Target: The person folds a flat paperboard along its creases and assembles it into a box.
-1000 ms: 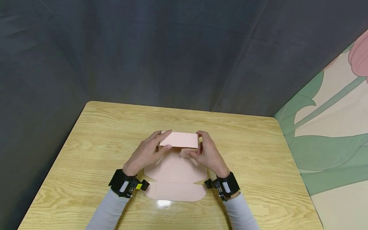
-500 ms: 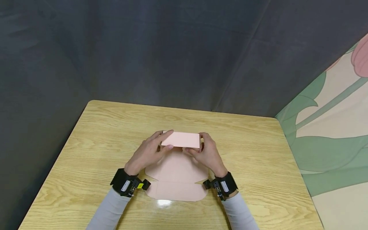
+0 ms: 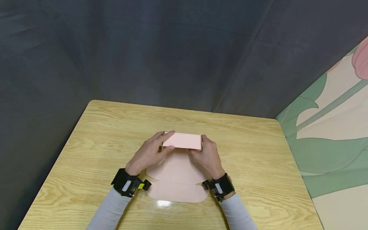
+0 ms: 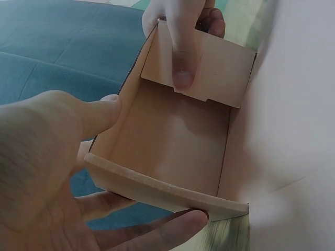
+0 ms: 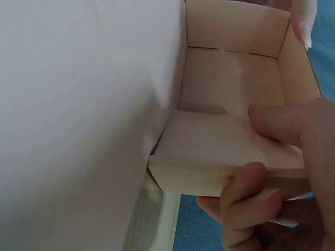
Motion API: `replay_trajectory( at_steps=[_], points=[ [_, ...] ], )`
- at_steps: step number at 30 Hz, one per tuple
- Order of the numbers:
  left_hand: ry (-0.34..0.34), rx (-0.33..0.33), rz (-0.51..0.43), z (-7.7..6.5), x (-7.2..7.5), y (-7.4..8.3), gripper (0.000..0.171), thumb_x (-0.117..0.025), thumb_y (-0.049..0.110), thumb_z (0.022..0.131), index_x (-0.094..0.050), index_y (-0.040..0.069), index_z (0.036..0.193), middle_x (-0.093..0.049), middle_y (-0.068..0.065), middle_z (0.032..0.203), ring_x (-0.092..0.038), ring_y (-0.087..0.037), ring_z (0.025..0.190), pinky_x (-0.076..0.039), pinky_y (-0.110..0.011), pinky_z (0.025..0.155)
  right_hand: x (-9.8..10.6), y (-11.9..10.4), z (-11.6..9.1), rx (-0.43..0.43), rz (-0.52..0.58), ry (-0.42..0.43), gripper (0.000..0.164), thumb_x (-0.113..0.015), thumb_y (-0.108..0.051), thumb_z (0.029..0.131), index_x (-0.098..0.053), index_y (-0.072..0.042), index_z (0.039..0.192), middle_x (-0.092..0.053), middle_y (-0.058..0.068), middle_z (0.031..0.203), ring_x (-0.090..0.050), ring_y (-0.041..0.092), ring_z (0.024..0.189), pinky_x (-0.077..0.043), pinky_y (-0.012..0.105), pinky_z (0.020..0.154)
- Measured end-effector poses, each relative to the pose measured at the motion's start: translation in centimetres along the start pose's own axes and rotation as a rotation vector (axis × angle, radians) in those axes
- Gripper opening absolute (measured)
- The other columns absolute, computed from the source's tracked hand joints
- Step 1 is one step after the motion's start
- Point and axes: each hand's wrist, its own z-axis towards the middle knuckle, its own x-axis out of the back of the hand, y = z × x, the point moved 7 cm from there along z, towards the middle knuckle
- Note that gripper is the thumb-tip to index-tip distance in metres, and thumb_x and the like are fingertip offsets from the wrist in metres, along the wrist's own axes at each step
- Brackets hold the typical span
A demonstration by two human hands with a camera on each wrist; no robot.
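Note:
A pale pink cardboard box (image 3: 182, 141) stands tilted on its edge, its open side facing me. Its lid panel (image 3: 178, 171) spreads flat toward the front. My left hand (image 3: 148, 154) holds the box's left end, thumb on the wall's edge and fingers round the outside. My right hand (image 3: 207, 158) grips the opposite end. In the right wrist view, the right thumb presses the inner end flap (image 5: 209, 138) from inside, while curled fingers support the end wall (image 5: 193, 178). That flap slants inward in the left wrist view, its small tabs off the box floor (image 4: 167, 130).
The box rests on a wood-grain table (image 3: 115, 127). A dark curtain (image 3: 172, 57) hangs behind the table, and a flower-patterned cloth (image 3: 330, 153) lines the right side. Black camera bands (image 3: 126, 183) sit on both wrists.
My right thumb has pushed the right end flap into the box; it stuck out below the front wall earlier. The box and both hands have shifted slightly right.

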Motion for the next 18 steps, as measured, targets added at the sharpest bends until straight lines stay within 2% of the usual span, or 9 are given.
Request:
replay_trajectory(
  at_steps=[7, 13, 18],
  points=[
    [-0.005, 0.007, -0.002, 0.05, -0.08, 0.01, 0.062, -0.062, 0.043, 0.109, -0.043, 0.026, 0.165, -0.049, -0.022, 0.161, -0.066, -0.036, 0.126, -0.056, -0.056, 0.103, 0.03, 0.16, 0.07, -0.045, -0.040, 0.007, 0.042, -0.086, -0.006, 0.080, -0.064, 0.008, 0.112, -0.076, 0.027, 0.102, -0.078, 0.037, 0.095, -0.065, 0.048, 0.079],
    [-0.003, 0.004, -0.012, -0.03, -0.06, 0.06, 0.062, -0.063, 0.043, 0.109, -0.044, 0.026, 0.165, -0.047, -0.023, 0.162, -0.059, -0.041, 0.138, -0.053, -0.059, 0.107, -0.10, 0.26, 0.09, -0.078, -0.061, -0.009, 0.043, -0.082, 0.003, 0.077, -0.064, 0.008, 0.116, -0.076, 0.027, 0.108, -0.077, 0.038, 0.101, -0.065, 0.048, 0.086],
    [-0.005, -0.013, -0.017, 0.01, -0.06, 0.13, 0.061, -0.063, 0.041, 0.109, -0.044, 0.026, 0.165, -0.049, -0.020, 0.160, -0.066, -0.034, 0.127, -0.056, -0.053, 0.102, -0.25, 0.29, 0.10, -0.075, -0.089, -0.013, 0.042, -0.078, 0.007, 0.076, -0.063, 0.008, 0.115, -0.075, 0.026, 0.107, -0.077, 0.039, 0.101, -0.066, 0.048, 0.084]
  ],
)
